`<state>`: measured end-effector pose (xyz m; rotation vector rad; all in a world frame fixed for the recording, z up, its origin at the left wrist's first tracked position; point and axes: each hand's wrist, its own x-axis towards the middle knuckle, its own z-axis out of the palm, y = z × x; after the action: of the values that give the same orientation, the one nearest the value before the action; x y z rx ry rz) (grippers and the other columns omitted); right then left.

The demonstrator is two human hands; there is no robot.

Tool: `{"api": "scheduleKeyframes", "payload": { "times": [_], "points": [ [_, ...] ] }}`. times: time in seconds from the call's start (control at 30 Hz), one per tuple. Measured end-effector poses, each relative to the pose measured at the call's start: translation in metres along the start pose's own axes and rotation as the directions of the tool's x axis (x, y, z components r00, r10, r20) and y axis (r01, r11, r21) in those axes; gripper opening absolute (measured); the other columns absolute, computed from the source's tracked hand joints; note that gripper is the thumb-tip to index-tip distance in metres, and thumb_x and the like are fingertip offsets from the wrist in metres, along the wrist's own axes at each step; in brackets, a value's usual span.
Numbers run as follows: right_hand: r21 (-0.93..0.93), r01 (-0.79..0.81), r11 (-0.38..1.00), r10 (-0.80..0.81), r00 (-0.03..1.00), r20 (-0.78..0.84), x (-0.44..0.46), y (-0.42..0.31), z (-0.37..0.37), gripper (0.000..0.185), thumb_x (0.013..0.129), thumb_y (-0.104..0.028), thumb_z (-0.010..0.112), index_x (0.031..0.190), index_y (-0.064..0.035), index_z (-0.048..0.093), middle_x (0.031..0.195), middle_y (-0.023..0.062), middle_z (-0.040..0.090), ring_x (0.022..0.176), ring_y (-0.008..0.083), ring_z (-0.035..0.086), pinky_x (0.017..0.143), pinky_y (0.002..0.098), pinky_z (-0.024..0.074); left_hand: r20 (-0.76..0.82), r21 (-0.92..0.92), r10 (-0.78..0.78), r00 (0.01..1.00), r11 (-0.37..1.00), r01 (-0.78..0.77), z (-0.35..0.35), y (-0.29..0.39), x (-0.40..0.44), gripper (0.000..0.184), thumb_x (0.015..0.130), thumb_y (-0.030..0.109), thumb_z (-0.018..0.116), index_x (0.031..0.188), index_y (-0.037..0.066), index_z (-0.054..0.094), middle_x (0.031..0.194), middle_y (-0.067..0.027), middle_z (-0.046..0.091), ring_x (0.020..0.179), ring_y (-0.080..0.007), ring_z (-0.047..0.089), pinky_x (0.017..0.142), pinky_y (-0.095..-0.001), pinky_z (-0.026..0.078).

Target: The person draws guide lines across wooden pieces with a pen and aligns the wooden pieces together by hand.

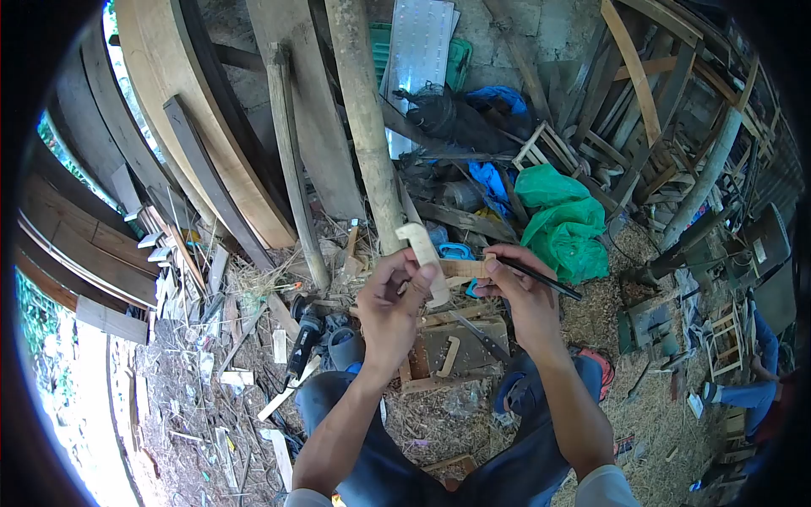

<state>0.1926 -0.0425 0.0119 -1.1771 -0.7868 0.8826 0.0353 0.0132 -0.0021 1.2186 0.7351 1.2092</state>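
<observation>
My left hand (395, 297) is closed on a pale, hook-ended wooden piece (422, 258), held upright above the ground. My right hand (525, 297) grips a small flat wooden block (463, 269) by its right end, and a black pen-like tool (541, 277) lies between its fingers, pointing right. The block reaches left toward the hooked piece; whether they touch I cannot tell. Below both hands, a similar small hooked piece (449, 357) rests on a wooden board (469, 338), beside a saw-like blade with a dark handle (490, 345).
An angle grinder (302, 345) lies left of my legs. Long planks (203, 118) and a pole (363, 127) lean ahead. A green plastic bag (562, 224) sits ahead to the right. At the far right another person's leg (743, 395) shows. Shavings and offcuts litter the ground.
</observation>
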Motion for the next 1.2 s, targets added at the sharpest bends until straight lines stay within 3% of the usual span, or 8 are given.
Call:
{"api": "scheduleKeyframes", "payload": {
  "times": [0.23, 0.3, 0.4, 0.57, 0.67, 0.77, 0.83, 1.2],
  "points": [
    [0.009, 0.023, 1.000, -0.024, 0.998, 0.057, 0.003, 0.002, 0.003, 0.023, 0.085, -0.005, 0.061, 0.106, 0.0047, 0.059, 0.083, 0.0119, 0.065, 0.072, 0.0145, 0.065, 0.066, 0.0257, 0.0559, -0.134, 0.170, 0.254, 0.958, 0.958, -0.230, -0.004, 0.006, 0.001, 0.014, 0.087, 0.009, 0.063, 0.099, 0.002, 0.063, 0.093, -0.0016, 0.052, 0.074, -0.0053, 0.052, 0.062, -0.0179, 0.043],
    [-0.004, 0.033, 0.999, -0.033, 0.998, 0.061, 0.001, 0.001, 0.002, 0.022, 0.085, -0.005, 0.061, 0.105, 0.0045, 0.059, 0.082, 0.0118, 0.065, 0.072, 0.0145, 0.065, 0.066, 0.0256, 0.0559, -0.136, 0.138, 0.228, 0.964, 0.968, -0.210, -0.016, 0.005, 0.003, 0.014, 0.087, 0.007, 0.062, 0.100, 0.002, 0.063, 0.103, -0.0036, 0.051, 0.084, -0.0081, 0.054, 0.073, -0.0209, 0.043],
    [-0.023, 0.020, 1.000, -0.019, 0.998, 0.065, -0.003, 0.000, 0.001, 0.021, 0.086, -0.005, 0.060, 0.105, 0.0044, 0.059, 0.083, 0.0121, 0.065, 0.072, 0.0149, 0.065, 0.066, 0.0260, 0.0561, -0.123, -0.287, -0.051, 0.991, 0.958, 0.013, -0.023, -0.004, 0.006, 0.015, 0.084, 0.008, 0.065, 0.097, 0.002, 0.065, 0.118, -0.0057, 0.050, 0.110, -0.0140, 0.047, 0.096, -0.0298, 0.034],
    [-0.019, -0.040, 0.999, 0.042, 0.994, 0.098, -0.010, 0.003, 0.007, 0.020, 0.086, -0.007, 0.061, 0.102, 0.0043, 0.059, 0.087, 0.0134, 0.065, 0.073, 0.0159, 0.065, 0.065, 0.0274, 0.0569, -0.059, -0.226, -0.068, 0.996, 0.973, 0.053, -0.001, -0.017, -0.005, 0.020, 0.084, 0.012, 0.067, 0.101, 0.002, 0.065, 0.119, -0.0064, 0.052, 0.112, -0.0148, 0.048, 0.094, -0.0293, 0.036],
    [0.051, -0.035, 0.998, 0.029, 0.993, 0.117, -0.014, -0.003, 0.011, 0.020, 0.086, -0.008, 0.062, 0.102, 0.0032, 0.059, 0.090, 0.0139, 0.064, 0.074, 0.0165, 0.066, 0.066, 0.0281, 0.0575, -0.046, -0.360, -0.281, 0.959, 0.900, 0.246, 0.011, -0.009, -0.008, 0.022, 0.087, 0.016, 0.064, 0.104, 0.002, 0.063, 0.092, -0.0065, 0.064, 0.083, -0.0099, 0.060, 0.074, -0.0240, 0.048],
    [0.080, -0.095, 0.992, 0.086, 0.990, 0.116, -0.013, -0.005, 0.012, 0.021, 0.086, -0.009, 0.062, 0.104, 0.0022, 0.058, 0.093, 0.0128, 0.063, 0.082, 0.0162, 0.065, 0.069, 0.0275, 0.0574, -0.090, -0.314, -0.202, 0.975, 0.935, 0.165, 0.013, -0.016, -0.012, 0.021, 0.088, 0.017, 0.063, 0.104, 0.004, 0.063, 0.090, -0.0052, 0.064, 0.079, -0.0100, 0.061, 0.068, -0.0243, 0.050],
    [-0.058, 0.109, 0.992, -0.096, 0.975, 0.201, -0.010, 0.003, 0.009, 0.028, 0.084, -0.007, 0.064, 0.110, 0.0012, 0.055, 0.101, 0.0118, 0.062, 0.092, 0.0154, 0.063, 0.073, 0.0265, 0.0568, -0.103, -0.341, -0.219, 0.970, 0.924, 0.173, 0.015, -0.010, -0.015, 0.022, 0.088, 0.017, 0.062, 0.105, 0.004, 0.062, 0.090, -0.0058, 0.064, 0.080, -0.0105, 0.061, 0.068, -0.0247, 0.051],
    [0.007, 0.080, 0.997, -0.080, 0.978, 0.192, -0.029, -0.006, 0.018, 0.050, 0.079, -0.002, 0.069, 0.123, 0.0031, 0.046, 0.105, 0.0109, 0.059, 0.096, 0.0146, 0.060, 0.073, 0.0231, 0.0542, -0.197, -0.395, -0.117, 0.973, 0.918, 0.031, 0.018, -0.001, -0.031, 0.033, 0.084, 0.009, 0.067, 0.114, 0.002, 0.056, 0.101, -0.0077, 0.061, 0.089, -0.0141, 0.061, 0.079, -0.0258, 0.051]
  ]
}}
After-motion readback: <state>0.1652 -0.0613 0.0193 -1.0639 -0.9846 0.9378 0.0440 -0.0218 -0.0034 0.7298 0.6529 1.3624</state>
